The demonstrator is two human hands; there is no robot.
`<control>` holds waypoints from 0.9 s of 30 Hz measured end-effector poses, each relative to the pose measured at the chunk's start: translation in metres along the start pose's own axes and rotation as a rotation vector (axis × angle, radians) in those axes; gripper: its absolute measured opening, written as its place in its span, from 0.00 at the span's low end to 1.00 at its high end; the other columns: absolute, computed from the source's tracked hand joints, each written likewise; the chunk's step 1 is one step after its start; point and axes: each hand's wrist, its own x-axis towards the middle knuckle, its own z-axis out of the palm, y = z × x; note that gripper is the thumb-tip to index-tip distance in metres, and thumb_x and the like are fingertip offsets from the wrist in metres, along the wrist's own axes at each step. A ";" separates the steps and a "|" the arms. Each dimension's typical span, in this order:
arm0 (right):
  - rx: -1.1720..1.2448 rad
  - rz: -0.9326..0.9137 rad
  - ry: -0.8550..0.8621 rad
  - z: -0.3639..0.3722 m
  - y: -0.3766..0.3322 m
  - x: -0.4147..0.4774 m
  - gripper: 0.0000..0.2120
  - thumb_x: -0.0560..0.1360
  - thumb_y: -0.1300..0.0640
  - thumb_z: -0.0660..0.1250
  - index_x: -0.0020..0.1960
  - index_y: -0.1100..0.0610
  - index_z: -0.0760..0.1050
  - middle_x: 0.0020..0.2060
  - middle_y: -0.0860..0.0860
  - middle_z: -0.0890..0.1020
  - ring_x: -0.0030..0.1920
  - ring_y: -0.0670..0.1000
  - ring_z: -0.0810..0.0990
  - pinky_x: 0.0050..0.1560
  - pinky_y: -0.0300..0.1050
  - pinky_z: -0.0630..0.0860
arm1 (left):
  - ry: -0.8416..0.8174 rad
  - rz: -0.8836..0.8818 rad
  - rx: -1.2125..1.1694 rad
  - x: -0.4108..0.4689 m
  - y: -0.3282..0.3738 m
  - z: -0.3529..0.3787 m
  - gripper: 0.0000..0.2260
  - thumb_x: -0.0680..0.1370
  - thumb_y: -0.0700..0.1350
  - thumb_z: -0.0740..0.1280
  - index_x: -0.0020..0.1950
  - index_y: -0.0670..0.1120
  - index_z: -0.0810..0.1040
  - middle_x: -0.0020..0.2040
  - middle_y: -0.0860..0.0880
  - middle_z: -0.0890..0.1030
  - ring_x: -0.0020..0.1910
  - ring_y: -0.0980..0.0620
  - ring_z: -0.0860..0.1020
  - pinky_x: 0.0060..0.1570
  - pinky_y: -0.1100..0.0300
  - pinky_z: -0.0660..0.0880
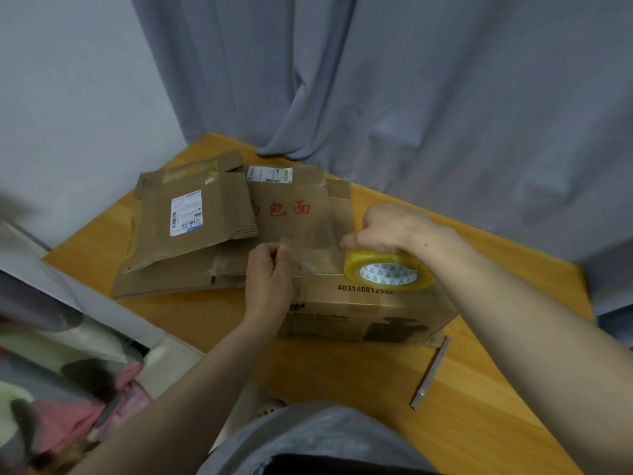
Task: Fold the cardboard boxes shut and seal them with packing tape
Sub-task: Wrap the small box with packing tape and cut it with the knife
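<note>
Left hand (270, 272) pinches tape end; right hand (394, 231) grips tape roll (387, 274) over box (370, 310).

The brown box (370, 310) bears black print, the tape roll (387, 272) is yellowish with a white, green-triangled core, the flattened cardboard (291, 214) shows red characters, and the table (342, 365) is orange wood.

Grey curtain (411, 97) behind orange wooden table (342, 371)
</note>
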 end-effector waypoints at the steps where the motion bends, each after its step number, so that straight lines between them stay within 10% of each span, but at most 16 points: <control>1: -0.020 -0.015 -0.006 0.000 -0.004 0.000 0.22 0.74 0.36 0.61 0.32 0.52 0.66 0.32 0.47 0.70 0.34 0.48 0.70 0.31 0.43 0.63 | 0.007 -0.064 -0.007 -0.003 -0.002 -0.001 0.08 0.82 0.47 0.57 0.50 0.45 0.73 0.45 0.49 0.75 0.43 0.52 0.73 0.40 0.59 0.70; 11: 0.663 -0.087 -0.206 -0.006 0.057 -0.011 0.25 0.60 0.35 0.70 0.49 0.51 0.82 0.46 0.46 0.85 0.49 0.47 0.82 0.61 0.47 0.72 | 0.054 -0.345 -0.196 0.009 -0.022 0.005 0.13 0.83 0.49 0.54 0.56 0.41 0.71 0.39 0.49 0.71 0.37 0.52 0.70 0.36 0.57 0.67; 18: 0.844 -0.208 0.003 0.004 0.007 -0.006 0.42 0.56 0.32 0.69 0.48 0.71 0.78 0.41 0.61 0.84 0.39 0.54 0.82 0.46 0.50 0.78 | 0.147 -0.512 -0.505 0.018 -0.015 0.010 0.17 0.84 0.45 0.50 0.57 0.33 0.70 0.34 0.41 0.74 0.28 0.51 0.74 0.23 0.65 0.73; 27: 0.914 -0.151 -0.011 0.020 -0.005 0.007 0.23 0.62 0.36 0.70 0.34 0.58 0.79 0.30 0.53 0.84 0.32 0.49 0.82 0.40 0.42 0.77 | 0.205 -0.587 -0.379 0.026 -0.034 -0.001 0.10 0.83 0.44 0.53 0.47 0.42 0.69 0.33 0.47 0.70 0.28 0.53 0.67 0.27 0.61 0.64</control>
